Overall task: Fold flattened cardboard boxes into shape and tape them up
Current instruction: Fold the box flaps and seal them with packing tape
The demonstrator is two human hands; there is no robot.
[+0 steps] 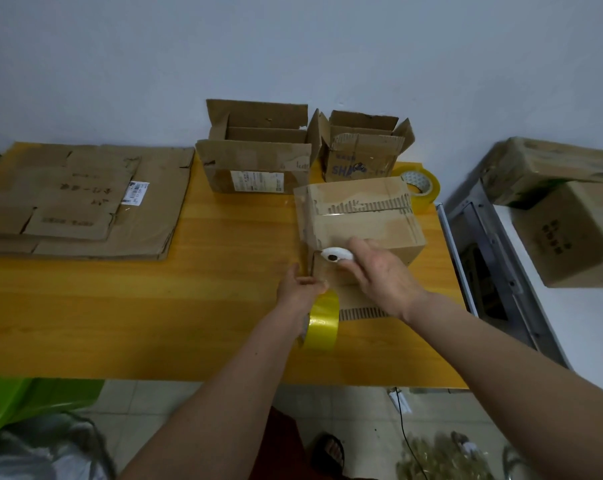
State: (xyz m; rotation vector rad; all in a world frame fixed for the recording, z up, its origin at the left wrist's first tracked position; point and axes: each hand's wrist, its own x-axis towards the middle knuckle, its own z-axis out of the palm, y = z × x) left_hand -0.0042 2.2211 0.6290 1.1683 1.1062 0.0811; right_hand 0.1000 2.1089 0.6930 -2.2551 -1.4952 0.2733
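Nearest, below the worktop's [154,306] front edge, lie a tiled floor, a sandalled foot [329,453], a thin black cable [405,427], and a green bag [33,400] at the left.

On the yellow wooden worktop, the left hand [298,289] grips a yellow tape roll [321,322], fingers curled through its core, with the roll standing on edge just under the wrist. A clear strip of tape [305,233] runs up from this hand along the left edge of the box [362,223]. The right hand [383,271] grips a small white cutter [336,255] (rounded, with a dark spot on its face) and holds it against the box's near left corner, beside the tape strip.

The box sits right of centre on the worktop, folded into shape, its top flaps closed; torn paper on it bares the corrugation in ragged bands. A second tape roll [421,183] lies flat just behind it, near the right edge.

At the left, a stack of flat boxes [81,202] lies with a white label on top. At the back, against the pale wall [293,46], stand two open boxes: a larger one [255,157] with a printed label, and a smaller one [360,150] with blue lettering, touching it on the right.

Off the worktop to the right, wrapped cartons [567,209] rest on a metal frame [494,258].
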